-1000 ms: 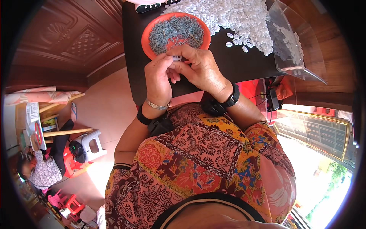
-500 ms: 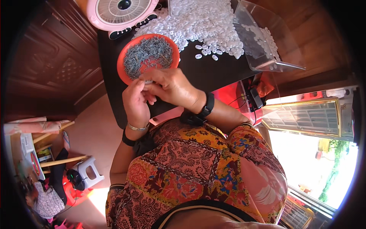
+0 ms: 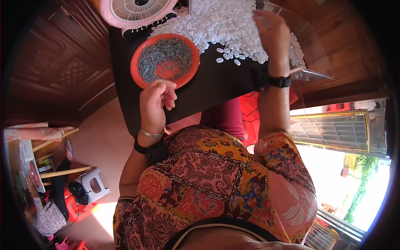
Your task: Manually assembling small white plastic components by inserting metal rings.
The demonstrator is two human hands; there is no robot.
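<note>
Left hand (image 3: pixel 155 100): fingers loosely curled, nothing seen held, at the near rim of a round orange plastic plate (image 3: pixel 141 81) of small grey metal pieces (image 3: pixel 164 58). Right hand (image 3: pixel 273 35): raised over a heap of small white plastic rings (image 3: pixel 216 25) on the black tabletop (image 3: pixel 216 83); grip cannot be told.

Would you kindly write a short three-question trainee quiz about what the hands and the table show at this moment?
1. True or false: the left hand rests inside the round orange plastic dish of small grey metal pieces.
2. Which hand reaches over the heap of small white plastic rings? A left, B right.
3. What sits beyond the dish at the black table's far edge?

Key: 1 false, it is at the near rim. 2 B, the right hand. 3 A round pink fan.
</note>
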